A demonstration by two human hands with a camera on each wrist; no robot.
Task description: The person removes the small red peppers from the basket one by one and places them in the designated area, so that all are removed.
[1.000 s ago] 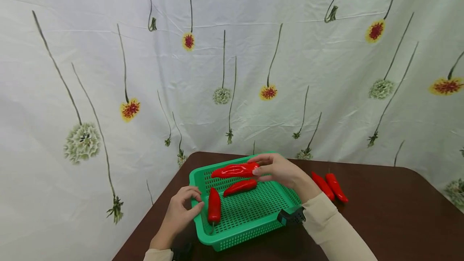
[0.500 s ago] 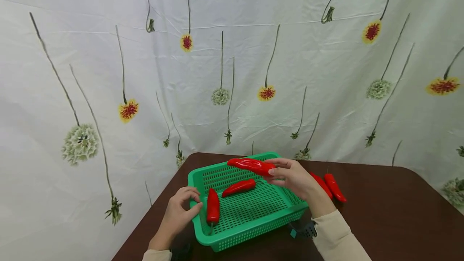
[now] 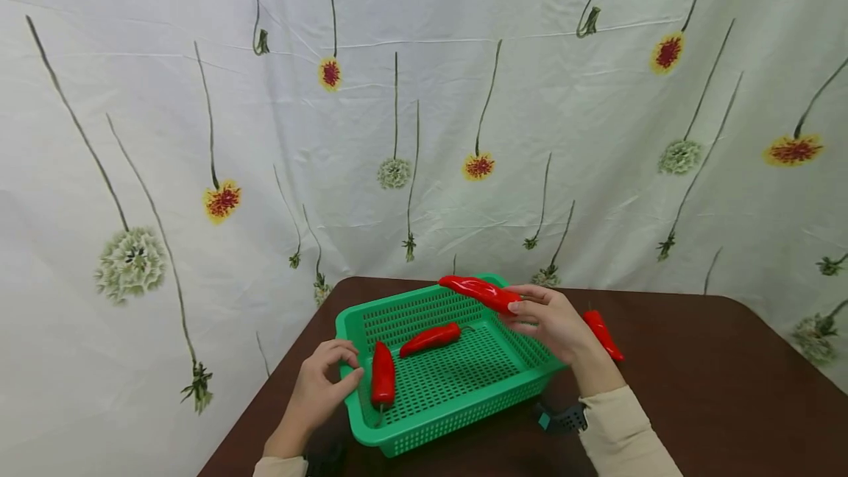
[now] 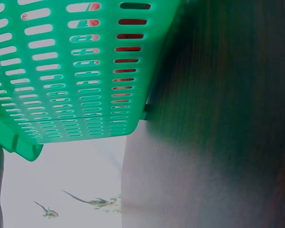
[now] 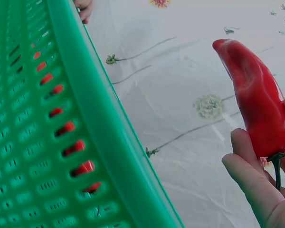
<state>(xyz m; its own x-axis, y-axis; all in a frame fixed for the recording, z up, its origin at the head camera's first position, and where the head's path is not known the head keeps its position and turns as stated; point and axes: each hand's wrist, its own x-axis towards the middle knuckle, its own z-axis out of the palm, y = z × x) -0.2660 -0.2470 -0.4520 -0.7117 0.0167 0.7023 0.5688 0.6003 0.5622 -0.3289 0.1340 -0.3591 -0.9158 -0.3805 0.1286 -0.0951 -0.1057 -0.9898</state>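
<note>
A glossy red chili pepper (image 3: 480,291) is held in the air by my right hand (image 3: 550,322), over the right side of a green plastic basket (image 3: 457,411). In the right wrist view, the fingers and thumb grip this pepper (image 5: 256,95) near its stem end, with its dark green stem pointing down. My left hand (image 3: 321,389) holds the basket's left rim between thumb and fingers. Inside the basket lie two more red peppers: one pepper (image 3: 383,377) along the left wall and another pepper (image 3: 430,338) slanting across the middle.
On the dark brown table (image 3: 695,389), right of the basket, lies a further red pepper (image 3: 603,335), close beyond my right wrist. A white flower-printed curtain (image 3: 424,131) hangs behind the table. In the left wrist view the basket's slotted wall (image 4: 61,71) stands beside the tabletop.
My right hand has moved right and slightly up with the pepper, away from the basket's middle. One table pepper is now hidden behind that hand. My left hand stays at the rim.
</note>
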